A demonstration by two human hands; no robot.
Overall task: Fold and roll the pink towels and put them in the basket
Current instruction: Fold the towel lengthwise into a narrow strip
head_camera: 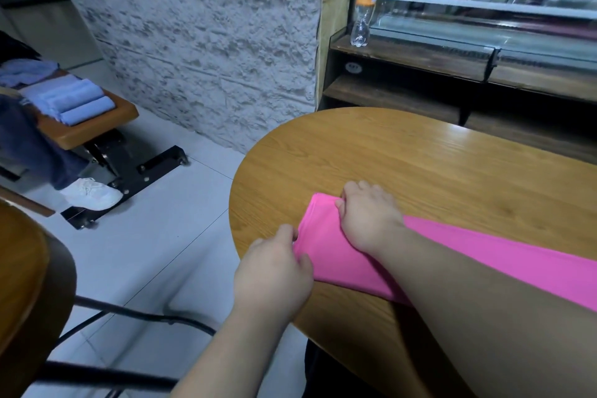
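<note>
A pink towel [336, 255] lies folded into a long strip across the wooden table [420, 165], running from the table's left end off toward the right edge of view. My left hand [274, 271] pinches the near corner of the strip's left end. My right hand [368, 213] grips the far corner of that same end, fingers curled over the fabric. My right forearm covers part of the strip. No basket is in view.
A second wooden table [97, 126] at the far left holds rolled blue towels [77, 103], with a person's leg and white shoe [92, 194] beside it. A plastic bottle [365, 0] stands on a shelf by a glass display case. A chair [29, 284] is at my near left.
</note>
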